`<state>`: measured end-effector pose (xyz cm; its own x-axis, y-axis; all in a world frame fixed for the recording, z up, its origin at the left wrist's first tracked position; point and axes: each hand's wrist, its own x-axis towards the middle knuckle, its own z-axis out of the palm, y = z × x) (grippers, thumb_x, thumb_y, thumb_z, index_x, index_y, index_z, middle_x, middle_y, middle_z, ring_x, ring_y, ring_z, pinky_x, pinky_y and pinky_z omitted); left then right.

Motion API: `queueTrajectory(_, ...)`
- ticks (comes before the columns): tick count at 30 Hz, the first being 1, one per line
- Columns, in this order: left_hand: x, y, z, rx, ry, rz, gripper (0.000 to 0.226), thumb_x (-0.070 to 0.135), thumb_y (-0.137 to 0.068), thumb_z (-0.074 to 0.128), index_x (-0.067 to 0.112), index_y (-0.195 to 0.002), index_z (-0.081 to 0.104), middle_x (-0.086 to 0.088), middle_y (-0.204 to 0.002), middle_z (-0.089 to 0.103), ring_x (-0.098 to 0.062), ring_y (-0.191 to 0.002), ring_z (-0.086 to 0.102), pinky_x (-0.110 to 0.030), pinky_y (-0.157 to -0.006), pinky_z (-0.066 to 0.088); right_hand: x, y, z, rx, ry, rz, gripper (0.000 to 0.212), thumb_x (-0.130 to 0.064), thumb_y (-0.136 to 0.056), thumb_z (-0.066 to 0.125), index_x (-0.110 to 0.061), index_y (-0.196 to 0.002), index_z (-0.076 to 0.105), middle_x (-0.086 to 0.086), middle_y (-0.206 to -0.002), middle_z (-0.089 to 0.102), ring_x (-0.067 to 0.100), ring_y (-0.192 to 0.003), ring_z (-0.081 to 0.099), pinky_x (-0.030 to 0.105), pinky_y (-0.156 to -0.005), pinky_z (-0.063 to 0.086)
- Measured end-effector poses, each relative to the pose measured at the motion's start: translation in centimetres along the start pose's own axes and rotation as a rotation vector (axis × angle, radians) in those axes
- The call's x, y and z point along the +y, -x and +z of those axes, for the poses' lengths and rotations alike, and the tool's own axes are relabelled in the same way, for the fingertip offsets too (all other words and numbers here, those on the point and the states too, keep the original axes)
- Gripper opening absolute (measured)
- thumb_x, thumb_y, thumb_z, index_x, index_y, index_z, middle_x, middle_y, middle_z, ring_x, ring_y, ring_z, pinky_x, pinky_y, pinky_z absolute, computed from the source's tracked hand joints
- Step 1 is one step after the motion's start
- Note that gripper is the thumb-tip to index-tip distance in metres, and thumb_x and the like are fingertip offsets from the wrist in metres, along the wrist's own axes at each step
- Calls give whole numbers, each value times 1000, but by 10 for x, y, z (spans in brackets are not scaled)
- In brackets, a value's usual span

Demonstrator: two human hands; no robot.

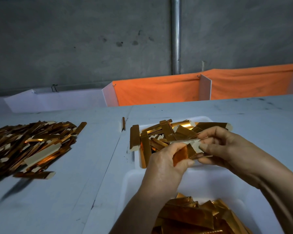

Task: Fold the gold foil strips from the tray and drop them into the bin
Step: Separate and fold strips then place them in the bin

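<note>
Both hands hold one gold foil strip (187, 152) above the near edge of a white tray (203, 118). My left hand (166, 163) pinches its left end, which is bent over with the gold face toward me. My right hand (227, 147) pinches the right end, where the pale back shows. The tray holds several loose gold strips (166, 132), some hanging over its left rim. Closer to me stands a white bin (134, 179) with several folded gold pieces (200, 217) in it.
A large heap of gold strips (27, 146) covers the white table (74, 191) at the left. One stray strip (123, 123) lies in the table seam. Orange cloth (159, 92) and white partitions (205, 87) line the far edge, before a grey wall.
</note>
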<state>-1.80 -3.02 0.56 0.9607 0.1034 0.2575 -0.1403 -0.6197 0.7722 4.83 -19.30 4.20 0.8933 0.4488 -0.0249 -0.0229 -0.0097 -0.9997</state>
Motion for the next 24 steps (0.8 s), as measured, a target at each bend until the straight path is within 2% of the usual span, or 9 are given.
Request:
queueTrajectory(3,-1,-1,0,-46,23,-7,41,42,-87,62,42,-126,49,19,-118,53,-3,-110,48,-14,-81,43,1,0,-3,-23,83,-21,17,7,-88,58,-7,-90,67,-2,-62,61,13,-62,67,21,-60,57)
queueTrajectory(6,-2,-1,-1,-84,76,-9,43,41,-87,62,40,-128,50,16,-122,55,-7,-115,50,-24,-92,47,1,0,-5,-50,30,-2,19,10,-87,56,-6,-87,67,1,-62,60,15,-62,66,21,-58,56)
queueTrajectory(11,-4,-1,-1,-113,67,-8,44,39,-88,62,44,-129,47,18,-126,52,-5,-118,47,-20,-91,44,1,0,-7,-59,65,35,20,10,-89,54,-7,-92,64,4,-64,60,17,-66,69,22,-54,55)
queueTrajectory(15,-5,-1,-2,-124,96,-13,42,40,-88,62,44,-127,48,17,-124,54,-5,-117,49,-21,-91,45,0,0,-8,-93,123,28,18,8,-90,54,-7,-92,65,2,-65,60,17,-67,70,24,-58,57)
queueTrajectory(18,-5,-1,-2,-138,106,-11,39,40,-88,61,47,-124,49,17,-124,53,-6,-117,48,-22,-91,45,-1,0,-10,-123,182,-11,15,5,-90,56,-8,-92,64,1,-66,63,19,-73,71,25,-64,58)
queueTrajectory(21,-4,-1,-3,-137,132,4,32,39,-88,61,53,-113,49,17,-121,56,-6,-116,50,-25,-94,46,-3,4,-11,-182,213,-69,11,-4,-86,65,-10,-96,64,4,-75,67,21,-81,72,24,-67,57)
queueTrajectory(24,-5,-2,-4,-128,146,22,35,38,-88,62,46,-120,53,15,-119,58,-7,-115,52,-30,-97,47,-6,8,-13,-266,238,-78,25,-18,-75,67,-13,-100,63,8,-85,70,21,-88,72,25,-71,57)
